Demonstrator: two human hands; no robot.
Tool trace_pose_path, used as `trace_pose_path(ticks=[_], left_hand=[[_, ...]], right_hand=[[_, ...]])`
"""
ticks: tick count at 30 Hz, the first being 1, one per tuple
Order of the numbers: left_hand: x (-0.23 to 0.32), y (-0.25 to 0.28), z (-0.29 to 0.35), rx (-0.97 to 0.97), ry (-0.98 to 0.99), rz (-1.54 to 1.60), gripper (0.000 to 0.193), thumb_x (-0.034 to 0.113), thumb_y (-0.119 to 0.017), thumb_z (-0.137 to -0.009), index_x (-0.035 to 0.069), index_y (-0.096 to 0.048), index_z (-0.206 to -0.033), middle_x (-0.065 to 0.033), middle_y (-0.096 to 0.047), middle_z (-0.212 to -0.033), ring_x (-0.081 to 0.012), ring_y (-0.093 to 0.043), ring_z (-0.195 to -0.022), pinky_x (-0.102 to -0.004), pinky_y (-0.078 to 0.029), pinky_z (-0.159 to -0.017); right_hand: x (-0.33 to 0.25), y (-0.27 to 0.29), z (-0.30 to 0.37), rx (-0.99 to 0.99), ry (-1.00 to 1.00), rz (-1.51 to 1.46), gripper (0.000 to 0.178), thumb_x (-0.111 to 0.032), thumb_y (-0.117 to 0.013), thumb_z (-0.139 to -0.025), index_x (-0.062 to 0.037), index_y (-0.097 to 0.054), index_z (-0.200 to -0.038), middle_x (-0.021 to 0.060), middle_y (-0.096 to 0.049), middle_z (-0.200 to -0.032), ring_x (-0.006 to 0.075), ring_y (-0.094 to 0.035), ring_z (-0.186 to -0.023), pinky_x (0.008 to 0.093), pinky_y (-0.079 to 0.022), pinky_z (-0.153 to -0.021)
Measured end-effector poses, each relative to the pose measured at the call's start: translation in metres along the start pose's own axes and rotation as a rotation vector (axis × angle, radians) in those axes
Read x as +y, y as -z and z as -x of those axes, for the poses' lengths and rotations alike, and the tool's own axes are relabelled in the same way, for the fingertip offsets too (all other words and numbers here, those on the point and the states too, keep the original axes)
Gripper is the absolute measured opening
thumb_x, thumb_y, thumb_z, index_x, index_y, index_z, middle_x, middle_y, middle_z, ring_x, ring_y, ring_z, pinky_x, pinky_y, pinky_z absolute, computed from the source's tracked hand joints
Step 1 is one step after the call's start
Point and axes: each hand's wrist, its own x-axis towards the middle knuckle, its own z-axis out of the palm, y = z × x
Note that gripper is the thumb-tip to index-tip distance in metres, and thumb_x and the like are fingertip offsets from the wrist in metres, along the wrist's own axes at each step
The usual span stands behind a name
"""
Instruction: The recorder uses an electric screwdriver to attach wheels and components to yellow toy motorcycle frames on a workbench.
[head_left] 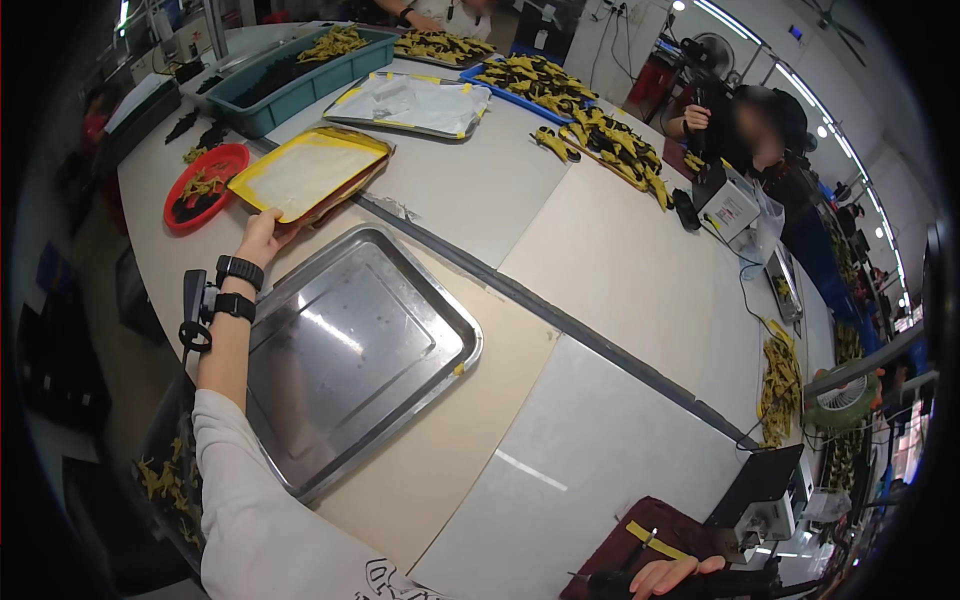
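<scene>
A white sleeve (pixel 265 525), lower left, leads to the left hand (pixel 264 236), grip pinched around a yellow-edged tray (pixel 348 138) best held level; the right hand (pixel 672 575), lower right, has an unclear grip.

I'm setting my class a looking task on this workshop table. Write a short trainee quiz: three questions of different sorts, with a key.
1. Fill in the missing colour: the round dish just left of the yellow-rimmed tray is ____.

2. Multiple choice: which thing does the left grip hold at its edge?
A) the blue tray
B) the yellow-rimmed tray
C) the teal tub

3. True or false: the maroon cloth lies nearer the left grip than the right grip.

Key: 1. red. 2. B. 3. False; the right grip is much nearer to it.
</scene>
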Motion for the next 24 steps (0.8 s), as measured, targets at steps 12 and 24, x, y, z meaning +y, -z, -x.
trace_pose_path(ticks=[12, 24], left_hand=[[0.054, 0.089, 0.101, -0.005, -0.171, 0.008, 0.022, 0.009, -0.051, -0.083, -0.002, -0.054, -0.102, -0.0097, -0.06, -0.097, -0.0201, -0.061, -0.086, -0.0308, -0.054, -0.072], [0.008, 0.162, 0.228, 0.131, -0.177, -0.549, 0.047, 0.018, -0.058, -0.08, -0.003, -0.042, -0.119, -0.0111, -0.054, -0.104, -0.0228, -0.055, -0.09, -0.0324, -0.046, -0.077]], right_hand=[[0.007, 0.015, -0.002, -0.013, 0.015, -0.007, 0.056, -0.034, -0.065, -0.081, -0.0032, -0.043, -0.122, 0.0119, -0.057, -0.077, 0.0183, -0.05, -0.053, 0.0316, -0.041, -0.056], [0.008, 0.018, -0.011, -0.047, -0.076, -0.037, 0.055, -0.034, -0.065, -0.08, -0.0019, -0.045, -0.12, 0.0103, -0.057, -0.075, 0.0174, -0.049, -0.052, 0.0303, -0.039, -0.055]])
